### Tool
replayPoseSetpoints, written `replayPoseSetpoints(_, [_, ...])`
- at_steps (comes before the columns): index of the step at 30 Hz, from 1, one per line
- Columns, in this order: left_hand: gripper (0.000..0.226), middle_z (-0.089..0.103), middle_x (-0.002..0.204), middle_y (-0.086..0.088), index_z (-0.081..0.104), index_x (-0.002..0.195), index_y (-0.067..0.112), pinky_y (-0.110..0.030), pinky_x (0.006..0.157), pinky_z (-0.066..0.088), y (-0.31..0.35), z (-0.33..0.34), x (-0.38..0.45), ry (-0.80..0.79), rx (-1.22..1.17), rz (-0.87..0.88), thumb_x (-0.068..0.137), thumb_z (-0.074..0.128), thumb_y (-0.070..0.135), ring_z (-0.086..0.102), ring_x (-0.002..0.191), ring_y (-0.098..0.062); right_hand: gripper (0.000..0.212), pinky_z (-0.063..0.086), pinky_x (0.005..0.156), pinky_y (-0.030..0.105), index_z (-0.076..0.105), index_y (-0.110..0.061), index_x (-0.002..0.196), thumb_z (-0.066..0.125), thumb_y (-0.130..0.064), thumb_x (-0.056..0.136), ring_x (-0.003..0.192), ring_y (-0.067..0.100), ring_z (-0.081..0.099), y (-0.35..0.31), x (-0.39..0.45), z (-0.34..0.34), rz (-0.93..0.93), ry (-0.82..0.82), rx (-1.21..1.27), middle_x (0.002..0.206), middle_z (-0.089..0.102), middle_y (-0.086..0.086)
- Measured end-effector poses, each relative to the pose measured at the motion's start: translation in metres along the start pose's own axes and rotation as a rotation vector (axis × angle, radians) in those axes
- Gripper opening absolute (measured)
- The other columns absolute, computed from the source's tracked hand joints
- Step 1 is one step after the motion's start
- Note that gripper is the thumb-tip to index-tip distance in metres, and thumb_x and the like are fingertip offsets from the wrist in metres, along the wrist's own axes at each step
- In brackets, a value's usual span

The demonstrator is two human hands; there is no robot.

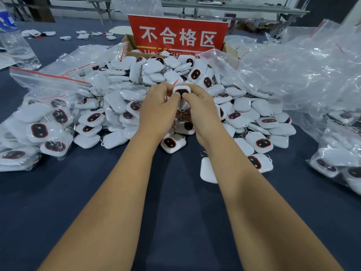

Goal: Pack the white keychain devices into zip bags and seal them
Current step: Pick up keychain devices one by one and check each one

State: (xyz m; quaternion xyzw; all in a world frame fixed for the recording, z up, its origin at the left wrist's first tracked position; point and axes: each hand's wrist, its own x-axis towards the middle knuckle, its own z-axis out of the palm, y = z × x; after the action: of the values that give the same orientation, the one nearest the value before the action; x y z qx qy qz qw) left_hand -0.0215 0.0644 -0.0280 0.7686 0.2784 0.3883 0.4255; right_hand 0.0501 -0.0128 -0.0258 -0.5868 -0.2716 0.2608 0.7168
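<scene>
A large heap of white keychain devices [242,114] with dark oval faces covers the middle of the dark blue table [175,192]. Above the heap, my left hand [156,106] and my right hand [201,108] together pinch one white keychain device [181,90] that sits in a thin clear zip bag with a red strip [175,82]. Both thumbs press near the device's dark face. Filled zip bags [39,132] lie at the left. My fingers hide most of the held bag.
A cardboard box with a red sign [177,34] stands behind the heap. Empty clear zip bags [304,75] pile up at the right, more filled bags [340,163] at the far right. A water bottle [17,45] stands far left.
</scene>
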Motion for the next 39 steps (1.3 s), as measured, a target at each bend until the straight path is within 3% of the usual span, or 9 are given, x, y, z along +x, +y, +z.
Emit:
replayPoseSetpoints(8, [0.012, 0.05, 0.092, 0.012, 0.061, 0.098, 0.022, -0.037, 0.084, 0.048, 0.002, 0.0, -0.003, -0.012, 0.052, 0.053, 0.095, 0.052, 0.028, 0.053, 0.087, -0.009, 0.031, 0.057, 0.084, 0.044, 0.069, -0.013, 0.11, 0.045, -0.003, 0.095, 0.091, 0.022, 0.063, -0.002, 0.0, 0.0, 0.006, -0.001, -0.007, 0.106, 0.07, 0.016])
replayPoseSetpoints(12, [0.013, 0.049, 0.093, 0.01, 0.059, 0.099, 0.015, -0.037, 0.082, 0.047, 0.002, 0.001, -0.003, 0.001, 0.085, 0.093, 0.096, 0.051, 0.025, 0.052, 0.088, -0.013, 0.033, 0.057, 0.077, 0.038, 0.069, -0.014, 0.111, 0.044, -0.001, 0.094, 0.09, 0.024, 0.064, -0.003, -0.001, 0.001, -0.002, -0.005, -0.019, 0.108, 0.07, 0.018])
replayPoseSetpoints(20, [0.008, 0.053, 0.092, 0.008, 0.056, 0.093, 0.02, -0.031, 0.076, 0.046, 0.003, 0.001, -0.004, 0.02, 0.105, 0.113, 0.097, 0.052, 0.026, 0.053, 0.085, -0.013, 0.031, 0.057, 0.09, 0.043, 0.067, -0.014, 0.119, 0.046, -0.004, 0.099, 0.099, 0.027, 0.067, -0.002, -0.001, 0.0, -0.023, 0.004, -0.072, 0.11, 0.07, 0.019])
replayPoseSetpoints(24, [0.013, 0.061, 0.099, 0.008, 0.061, 0.089, 0.033, -0.015, 0.07, 0.046, 0.003, -0.003, -0.003, 0.039, -0.036, 0.013, 0.097, 0.052, 0.027, 0.057, 0.083, 0.0, 0.021, 0.059, 0.084, 0.037, 0.066, -0.008, 0.115, 0.054, -0.009, 0.098, 0.094, 0.02, 0.071, -0.003, -0.002, 0.001, -0.045, 0.042, -0.154, 0.102, 0.074, 0.009])
replayPoseSetpoints(29, [0.024, 0.064, 0.101, 0.014, 0.065, 0.101, 0.034, -0.023, 0.084, 0.046, 0.004, -0.006, -0.003, 0.047, -0.065, 0.005, 0.097, 0.048, 0.017, 0.06, 0.097, -0.008, 0.01, 0.048, 0.067, 0.01, 0.066, -0.021, 0.101, 0.063, -0.015, 0.093, 0.072, -0.006, 0.06, -0.003, -0.005, -0.001, -0.186, 0.116, -0.244, 0.085, 0.068, -0.01])
replayPoseSetpoints(32, [0.034, 0.065, 0.109, 0.006, 0.063, 0.119, 0.032, -0.015, 0.075, 0.046, 0.002, -0.005, -0.001, 0.048, -0.014, 0.016, 0.095, 0.051, 0.011, 0.061, 0.086, -0.003, 0.008, 0.049, 0.067, 0.022, 0.063, -0.019, 0.102, 0.063, -0.018, 0.094, 0.067, 0.002, 0.055, -0.006, -0.002, -0.004, -0.205, 0.229, -0.178, 0.082, 0.061, -0.006])
replayPoseSetpoints(35, [0.043, 0.059, 0.089, 0.016, 0.056, 0.128, 0.029, -0.006, 0.058, 0.042, 0.004, -0.006, 0.0, 0.131, -0.001, 0.017, 0.09, 0.057, 0.011, 0.054, 0.062, 0.009, 0.007, 0.054, 0.064, 0.029, 0.056, -0.011, 0.102, 0.057, -0.007, 0.097, 0.062, 0.013, 0.063, -0.012, -0.001, -0.004, -0.137, 0.218, 0.076, 0.087, 0.061, 0.005])
replayPoseSetpoints(37, [0.042, 0.056, 0.084, 0.015, 0.051, 0.125, 0.029, -0.012, 0.062, 0.047, 0.006, -0.008, 0.0, 0.193, -0.032, -0.001, 0.088, 0.06, 0.014, 0.055, 0.063, 0.008, 0.011, 0.059, 0.072, 0.031, 0.052, -0.009, 0.1, 0.053, 0.002, 0.097, 0.069, 0.021, 0.07, -0.016, -0.003, -0.003, -0.118, 0.142, 0.241, 0.094, 0.063, 0.014])
replayPoseSetpoints(39, [0.036, 0.059, 0.085, 0.012, 0.047, 0.118, 0.031, -0.028, 0.07, 0.054, 0.007, -0.01, 0.0, 0.215, -0.075, -0.012, 0.088, 0.061, 0.015, 0.057, 0.065, 0.002, 0.014, 0.059, 0.087, 0.04, 0.049, -0.006, 0.106, 0.05, 0.006, 0.097, 0.088, 0.033, 0.072, -0.017, -0.005, -0.001, -0.114, 0.057, 0.326, 0.109, 0.064, 0.028])
